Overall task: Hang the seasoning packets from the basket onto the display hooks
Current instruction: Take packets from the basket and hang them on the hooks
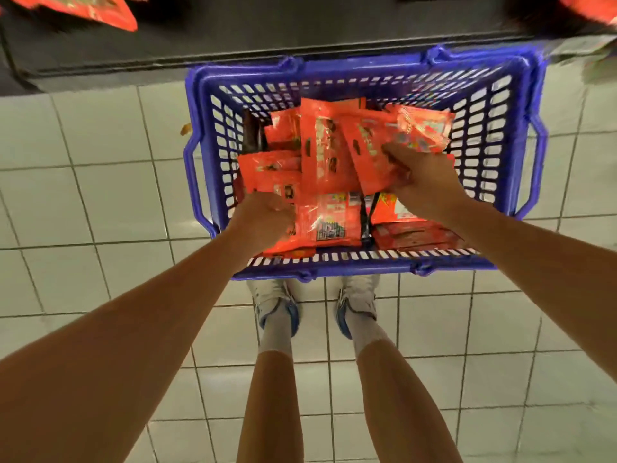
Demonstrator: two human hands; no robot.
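A blue plastic basket [500, 135] sits on the tiled floor in front of my feet, filled with several red-orange seasoning packets [320, 148]. Both of my hands are inside it. My left hand [263, 218] grips a packet lying flat at the basket's near left side. My right hand [417, 175] holds a fanned bunch of packets [420, 128] lifted above the pile. A dark packet [252, 135] stands at the basket's far left. No display hook is visible in this view.
A dark shelf base [233, 45] runs along the top, just behind the basket. More red packets [90, 11] show at the top left and top right [591, 8] corners. My legs and white shoes [277, 295] stand on the white tiles [100, 202] behind the basket.
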